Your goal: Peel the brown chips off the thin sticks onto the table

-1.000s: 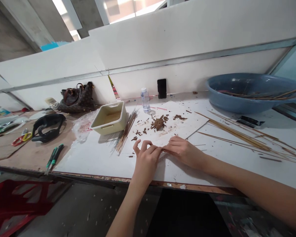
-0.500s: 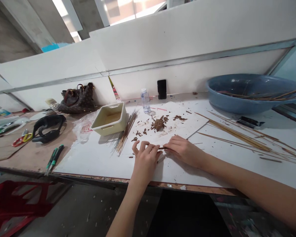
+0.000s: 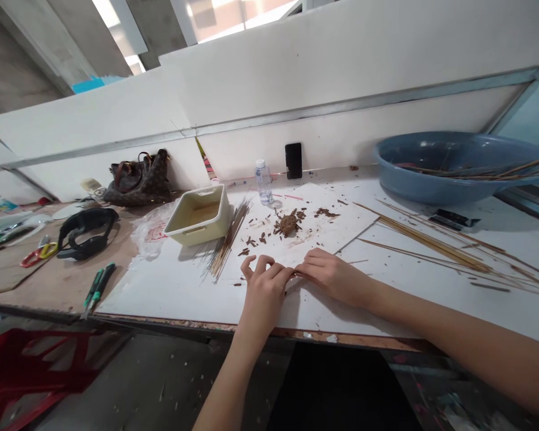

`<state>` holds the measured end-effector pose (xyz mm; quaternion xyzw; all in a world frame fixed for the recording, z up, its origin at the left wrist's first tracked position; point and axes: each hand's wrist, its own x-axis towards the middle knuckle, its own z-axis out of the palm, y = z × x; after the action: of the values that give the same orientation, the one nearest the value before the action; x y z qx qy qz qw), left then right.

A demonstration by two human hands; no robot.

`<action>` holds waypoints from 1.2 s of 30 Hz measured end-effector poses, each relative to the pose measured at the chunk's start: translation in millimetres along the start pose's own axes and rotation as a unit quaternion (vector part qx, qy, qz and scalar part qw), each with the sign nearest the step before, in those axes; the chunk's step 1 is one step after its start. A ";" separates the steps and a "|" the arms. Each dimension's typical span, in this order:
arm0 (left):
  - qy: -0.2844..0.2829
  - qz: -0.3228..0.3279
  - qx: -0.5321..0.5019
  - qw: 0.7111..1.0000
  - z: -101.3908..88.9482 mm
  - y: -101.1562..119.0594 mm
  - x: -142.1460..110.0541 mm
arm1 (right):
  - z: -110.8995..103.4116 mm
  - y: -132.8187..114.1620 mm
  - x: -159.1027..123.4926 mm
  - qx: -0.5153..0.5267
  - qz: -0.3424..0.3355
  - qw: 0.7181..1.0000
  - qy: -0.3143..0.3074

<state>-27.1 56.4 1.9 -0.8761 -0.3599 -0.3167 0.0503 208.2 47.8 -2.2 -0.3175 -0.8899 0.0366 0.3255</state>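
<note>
My left hand (image 3: 266,288) is over the white board (image 3: 153,293) near the table's front edge, thumb and index finger pinched, other fingers curled and raised. My right hand (image 3: 326,270) meets it fingertip to fingertip, its fingers pressed together. Between the fingertips a bit of a thin brown stick (image 3: 295,273) shows; most of it is hidden by the fingers. Just beyond the hands lies a lump of brown clay-like paste (image 3: 288,224) with many small crumbs and short pieces around it. To its left is a bundle of thin sticks (image 3: 230,236).
A pale yellow basin (image 3: 196,236), a water bottle (image 3: 263,182) and a phone (image 3: 293,160) stand behind. On the right are a blue tub (image 3: 440,179) with sticks inside and long yellowish sticks (image 3: 431,242). Leftward lie green-black cutters (image 3: 99,287), scissors (image 3: 39,252) and a handbag (image 3: 139,179).
My hands have come closer together at the fingertips, so less of the thin brown stick shows between them. The view has shifted very slightly.
</note>
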 end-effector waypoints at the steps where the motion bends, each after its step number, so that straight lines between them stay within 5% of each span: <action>1: 0.000 -0.001 0.002 1.000 -0.1 -0.1 -0.1 | -0.2 0.2 0.0 0.001 0.000 1.000 -0.001; 36: 0.027 -0.021 0.017 0.999 -1.7 -2.5 0.4 | -7.1 11.7 1.4 -0.025 -0.004 0.999 0.027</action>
<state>-29.5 57.9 3.2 -0.8588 -0.3817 -0.3349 0.0681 218.0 56.9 1.0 -0.3233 -0.8824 0.0044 0.3419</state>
